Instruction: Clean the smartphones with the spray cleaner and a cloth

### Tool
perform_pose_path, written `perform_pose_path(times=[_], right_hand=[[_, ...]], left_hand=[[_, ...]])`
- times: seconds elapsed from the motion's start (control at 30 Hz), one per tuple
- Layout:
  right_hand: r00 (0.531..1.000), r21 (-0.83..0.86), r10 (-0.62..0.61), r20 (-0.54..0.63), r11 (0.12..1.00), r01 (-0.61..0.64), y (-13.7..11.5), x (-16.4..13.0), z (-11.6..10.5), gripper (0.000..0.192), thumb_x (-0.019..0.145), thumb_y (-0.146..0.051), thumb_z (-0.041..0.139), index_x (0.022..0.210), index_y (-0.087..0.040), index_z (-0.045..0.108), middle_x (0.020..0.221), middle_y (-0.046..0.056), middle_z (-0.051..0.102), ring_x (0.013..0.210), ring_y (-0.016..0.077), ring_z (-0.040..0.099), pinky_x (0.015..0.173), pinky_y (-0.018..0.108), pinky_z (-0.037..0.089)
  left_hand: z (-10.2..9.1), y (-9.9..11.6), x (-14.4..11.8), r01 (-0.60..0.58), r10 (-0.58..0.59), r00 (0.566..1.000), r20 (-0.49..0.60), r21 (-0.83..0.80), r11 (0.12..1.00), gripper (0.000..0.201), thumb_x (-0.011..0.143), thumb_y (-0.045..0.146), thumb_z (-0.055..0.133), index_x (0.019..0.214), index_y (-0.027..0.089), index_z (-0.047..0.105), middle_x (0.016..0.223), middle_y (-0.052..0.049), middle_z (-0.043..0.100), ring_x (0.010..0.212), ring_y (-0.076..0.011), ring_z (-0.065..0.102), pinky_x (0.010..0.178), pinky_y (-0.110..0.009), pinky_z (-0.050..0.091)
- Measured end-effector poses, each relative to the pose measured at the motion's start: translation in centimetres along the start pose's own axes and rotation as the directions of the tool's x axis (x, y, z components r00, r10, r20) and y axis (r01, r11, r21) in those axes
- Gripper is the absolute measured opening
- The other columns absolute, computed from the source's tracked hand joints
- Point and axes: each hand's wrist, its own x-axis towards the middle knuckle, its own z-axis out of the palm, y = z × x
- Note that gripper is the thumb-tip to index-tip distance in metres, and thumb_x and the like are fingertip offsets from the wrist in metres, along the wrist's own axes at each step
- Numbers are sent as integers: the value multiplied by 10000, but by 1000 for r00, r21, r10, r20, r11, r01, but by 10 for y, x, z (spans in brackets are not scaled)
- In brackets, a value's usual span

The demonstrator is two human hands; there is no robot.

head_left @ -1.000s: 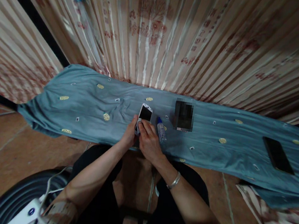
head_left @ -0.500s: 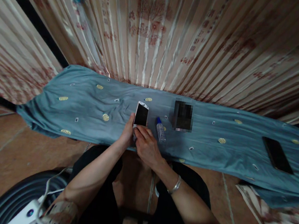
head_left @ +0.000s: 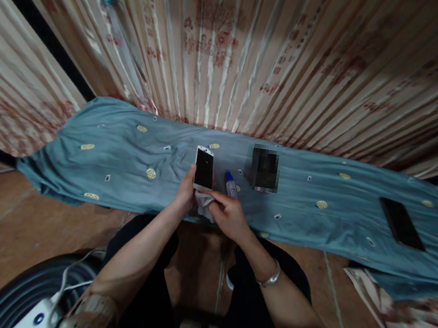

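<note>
The left hand point(head_left: 186, 194) grips a phone point(head_left: 204, 169) over the table's near edge while the right hand point(head_left: 228, 217) pinches a cloth point(head_left: 204, 204) under it; a loose grip could drop the phone.

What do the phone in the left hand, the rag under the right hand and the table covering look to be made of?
Phone: glossy dark glass face in a white, likely plastic frame.
Rag: soft pale cloth, crumpled in folds.
Table covering: matte blue-grey woven fabric, wrinkled, with yellow motifs that may be embroidered or printed.
</note>
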Motion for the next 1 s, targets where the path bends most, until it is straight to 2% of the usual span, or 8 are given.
perform_pose_path(times=[0.07,0.17,0.33,0.5,0.6,0.7,0.87,1.0], right_hand=[[990,79,127,-68,989,-122,6,3,-11,387,854,-178,527,1163,-213,757,996,20,806,821,168,737,750,288,589],[968,213,207,-143,961,-174,17,6,-28,342,806,-227,565,1065,-209,788,1021,29,801,886,186,731,804,303,569],[915,410,378,-141,864,-293,28,3,-56,348,754,-314,589,1018,-192,781,813,32,788,740,193,704,719,313,552],[902,205,403,-156,906,-369,32,-7,-80,366,810,-542,642,766,-204,774,702,11,734,664,162,625,670,276,484],[886,179,463,-25,874,-452,32,-15,-81,517,781,-690,650,624,-205,739,670,15,716,618,148,579,624,272,444],[840,374,532,110,761,-531,28,-24,-74,598,756,-784,635,661,-206,755,689,22,727,602,142,584,605,269,445],[783,612,613,105,580,-537,25,-33,-67,493,574,-671,861,725,-210,770,691,1,745,599,134,628,579,239,468],[738,696,673,46,509,-507,29,-37,-70,455,505,-577,924,711,-208,756,647,-18,729,536,113,611,528,220,465]], left_hand=[[1,-3,3,-14,15,1000,11,-22,1000,510,953,572,517,1101,127,717,875,-112,786,991,-277,756,891,-361,589],[3,-7,6,-42,42,998,40,-19,999,440,939,544,558,1036,151,729,835,-88,781,945,-263,761,882,-352,590],[11,-15,6,-90,93,988,121,-27,996,406,968,494,521,972,141,722,810,-75,773,795,-206,746,831,-318,586],[23,-21,-2,-73,75,975,211,-19,997,459,917,563,588,1000,133,725,880,-87,777,838,-219,738,865,-345,574],[32,-25,-13,-58,54,959,278,5,998,486,958,549,521,998,113,733,914,-111,774,841,-230,723,808,-349,577],[42,-31,-21,17,-39,937,348,65,998,543,980,563,444,1039,107,733,913,-126,767,700,-226,683,603,-346,547],[55,-48,-19,111,-150,952,267,155,982,606,946,640,466,1007,97,729,692,-82,705,452,-137,533,377,-254,326],[65,-57,-16,132,-160,950,269,119,984,620,914,672,514,1024,104,735,728,-77,722,505,-135,586,424,-241,382]])
